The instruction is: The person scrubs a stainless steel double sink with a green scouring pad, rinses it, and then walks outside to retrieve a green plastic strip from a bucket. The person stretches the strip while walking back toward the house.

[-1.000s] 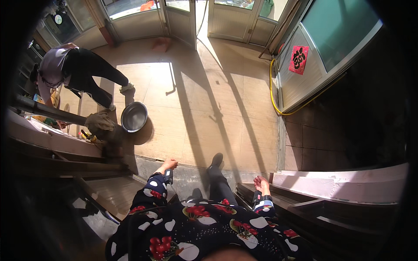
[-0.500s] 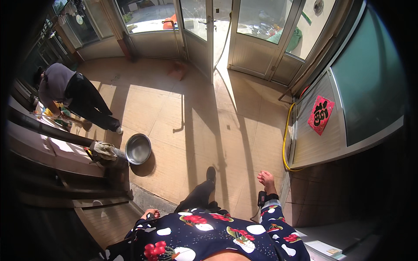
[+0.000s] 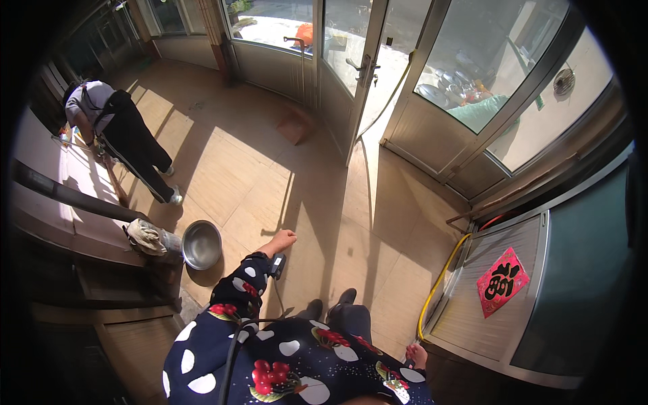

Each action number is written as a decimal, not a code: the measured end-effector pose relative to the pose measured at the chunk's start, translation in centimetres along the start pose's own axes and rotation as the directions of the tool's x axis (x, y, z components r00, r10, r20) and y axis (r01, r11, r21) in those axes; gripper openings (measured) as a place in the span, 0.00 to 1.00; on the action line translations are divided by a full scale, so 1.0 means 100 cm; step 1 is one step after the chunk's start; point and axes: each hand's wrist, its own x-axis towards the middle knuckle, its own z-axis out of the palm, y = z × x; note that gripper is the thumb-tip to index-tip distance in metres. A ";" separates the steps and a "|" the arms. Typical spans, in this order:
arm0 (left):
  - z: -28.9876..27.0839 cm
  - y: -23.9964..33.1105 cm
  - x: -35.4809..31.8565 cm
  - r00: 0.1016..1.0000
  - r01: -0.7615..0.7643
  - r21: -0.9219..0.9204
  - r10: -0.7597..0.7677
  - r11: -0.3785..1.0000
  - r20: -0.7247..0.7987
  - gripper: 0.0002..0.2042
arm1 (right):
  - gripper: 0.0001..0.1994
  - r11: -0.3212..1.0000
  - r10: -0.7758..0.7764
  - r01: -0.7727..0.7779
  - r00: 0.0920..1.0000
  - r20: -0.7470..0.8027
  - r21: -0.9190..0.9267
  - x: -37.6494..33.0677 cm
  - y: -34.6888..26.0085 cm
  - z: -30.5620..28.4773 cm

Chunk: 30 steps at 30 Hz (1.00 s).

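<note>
My left hand (image 3: 280, 241) is stretched forward over the tiled floor, its fingers curled in with nothing seen in them. A small black device (image 3: 277, 266) is strapped at that wrist, with a cable running from it. Low beside the right-hand door panel hangs my right hand (image 3: 416, 355), its fingers curled and partly turned from view; no held thing shows. The nearest thing to it is a yellow hose (image 3: 442, 291). Left of my left hand stands a round metal basin (image 3: 202, 228).
A bent-over person (image 3: 108, 115) holds a long handle at the left. Beside the basin, a pale cloth (image 3: 145, 236) hangs on a dark rail (image 3: 74, 192). Ahead, a glazed door (image 3: 344, 74) stands ajar. A reddish square object (image 3: 295, 127) lies on the floor. A red paper diamond (image 3: 503, 282) decorates the right panel.
My left hand has swung forward and up; my right hand has dropped back. The door and right panel appear larger and nearer. The other person has straightened their legs somewhat and shifted.
</note>
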 end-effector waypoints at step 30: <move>0.046 0.503 0.461 0.841 -0.519 0.143 0.533 0.843 -0.094 0.17 | 0.10 0.928 -0.152 0.240 0.942 0.298 -0.285 0.233 -0.534 0.496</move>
